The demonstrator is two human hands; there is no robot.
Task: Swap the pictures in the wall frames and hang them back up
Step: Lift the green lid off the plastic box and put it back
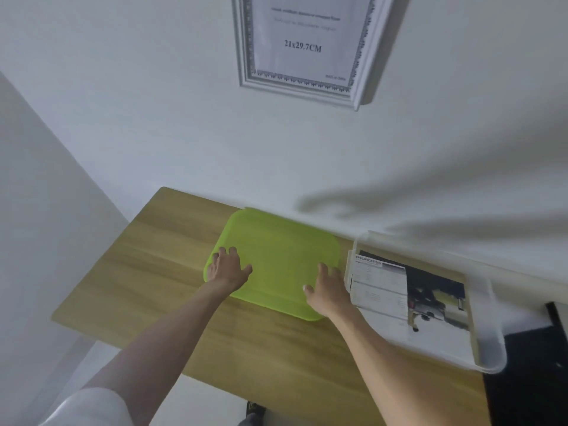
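Both hands resting open on the green tray, frames untouched

Left hand (229,269) and right hand (327,290) are lying flat on the tray (276,241); one frame (304,47) is hanging on the wall, another (430,299) is lying beside the tray, so sliding it right is probably risking a bump

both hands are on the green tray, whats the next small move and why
Probably slide the green tray aside, leftward onto bare table. The left hand and right hand lie flat on its edges, the white tray with printed sheets crowds the right, and the silver frame hangs above.
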